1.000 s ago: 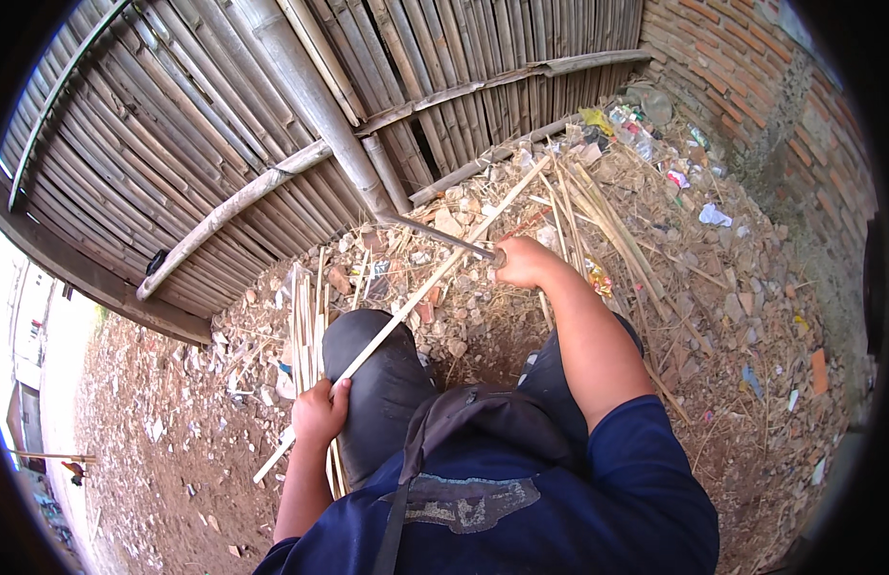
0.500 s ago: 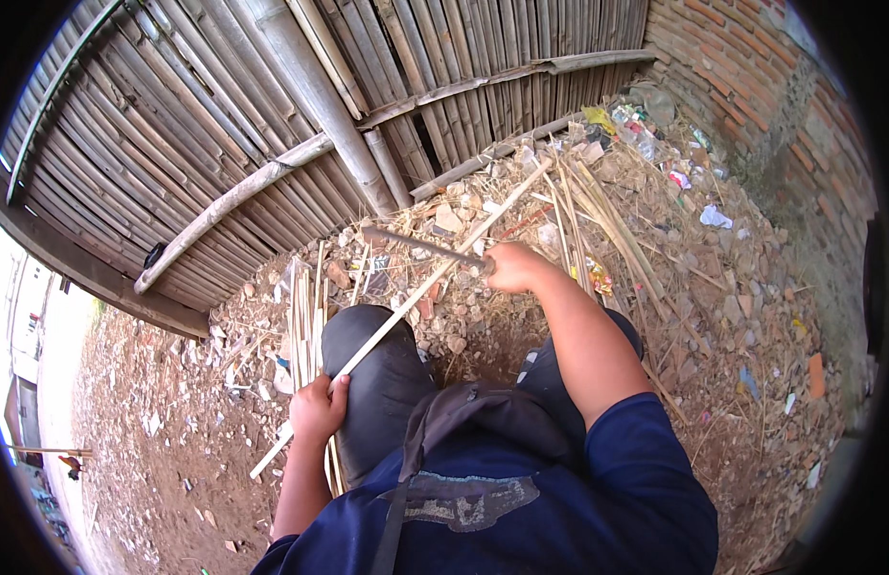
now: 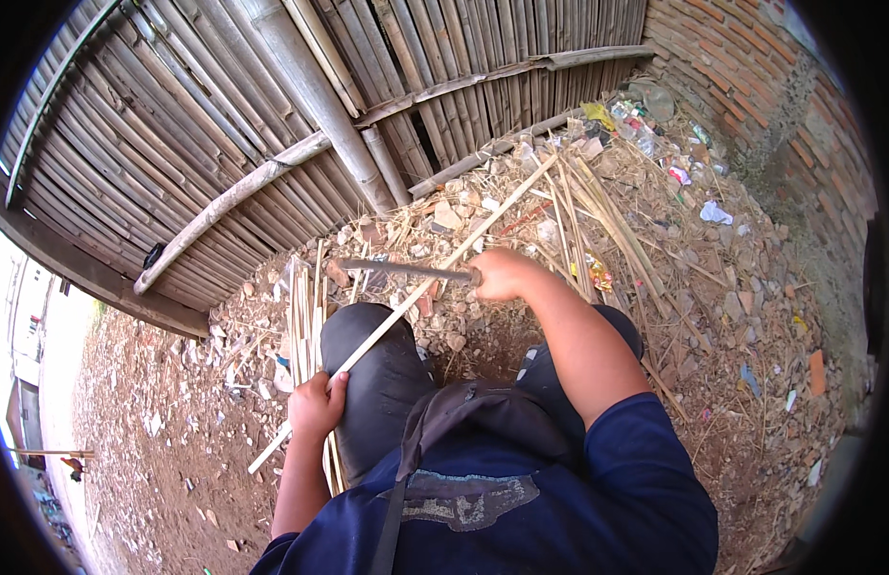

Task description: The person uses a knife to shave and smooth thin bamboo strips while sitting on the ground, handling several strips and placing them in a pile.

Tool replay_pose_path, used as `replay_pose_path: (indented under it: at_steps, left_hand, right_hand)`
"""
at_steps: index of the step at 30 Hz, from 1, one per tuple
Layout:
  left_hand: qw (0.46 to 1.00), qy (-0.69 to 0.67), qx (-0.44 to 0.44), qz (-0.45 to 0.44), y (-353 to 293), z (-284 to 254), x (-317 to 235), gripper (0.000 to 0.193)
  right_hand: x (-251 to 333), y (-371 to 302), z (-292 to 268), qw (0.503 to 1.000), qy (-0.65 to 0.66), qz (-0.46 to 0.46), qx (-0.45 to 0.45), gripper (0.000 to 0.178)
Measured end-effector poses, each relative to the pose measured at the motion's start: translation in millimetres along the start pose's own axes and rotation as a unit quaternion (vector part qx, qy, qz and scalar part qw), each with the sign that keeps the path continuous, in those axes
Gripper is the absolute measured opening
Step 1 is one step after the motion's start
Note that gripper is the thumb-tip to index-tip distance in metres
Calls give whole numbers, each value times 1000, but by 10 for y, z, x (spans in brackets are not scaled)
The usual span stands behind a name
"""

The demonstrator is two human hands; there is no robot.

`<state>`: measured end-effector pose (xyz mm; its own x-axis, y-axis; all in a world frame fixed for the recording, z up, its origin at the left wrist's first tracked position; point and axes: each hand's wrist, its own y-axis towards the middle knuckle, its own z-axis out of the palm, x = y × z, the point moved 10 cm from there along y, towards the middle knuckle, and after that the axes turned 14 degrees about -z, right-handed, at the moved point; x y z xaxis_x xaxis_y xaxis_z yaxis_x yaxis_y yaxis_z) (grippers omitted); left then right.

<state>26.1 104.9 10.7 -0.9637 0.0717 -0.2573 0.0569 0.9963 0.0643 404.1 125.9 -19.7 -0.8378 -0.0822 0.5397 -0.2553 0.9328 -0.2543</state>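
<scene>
My left hand (image 3: 317,405) is closed round the lower part of a long pale bamboo strip (image 3: 392,321), which slants up and away to the right across my left knee. In my right hand (image 3: 502,275) is the handle end of a long dark-bladed knife (image 3: 401,269). Its blade points left and lies across the strip, a little beyond my knees; whether the edge touches the strip, I cannot tell. By my left leg lies a bundle of pale bamboo strips (image 3: 303,316). More bamboo strips (image 3: 617,230) are spread on the ground beyond my right hand.
A bamboo slat wall (image 3: 224,125) rises ahead, with a brick wall (image 3: 741,77) on the right. Stones and broken brick cover the dirt ground (image 3: 176,431). Plastic litter (image 3: 646,139) is heaped in the far right corner. A dark waist bag (image 3: 492,417) rests on my lap.
My right hand has drawn the knife slightly nearer and to the left, and its blade now lies more level. The left hand and the strip have hardly moved.
</scene>
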Motion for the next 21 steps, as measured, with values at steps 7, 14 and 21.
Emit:
replay_pose_path:
  at_steps: [7, 14, 21]
  left_hand:
    - [1000, 15, 1, 11, 29, -11, -38, 52]
    - [1000, 20, 9, 1, 23, -11, -8, 52]
    - [1000, 5, -4, 5, 17, 20, 6, 51]
  right_hand:
    - [-485, -80, -151, 993, -27, 53, -105, 36]
    - [73, -140, -27, 999, -34, 13, -36, 36]
    - [-477, -109, -212, 994, 7, 56, -98, 34]
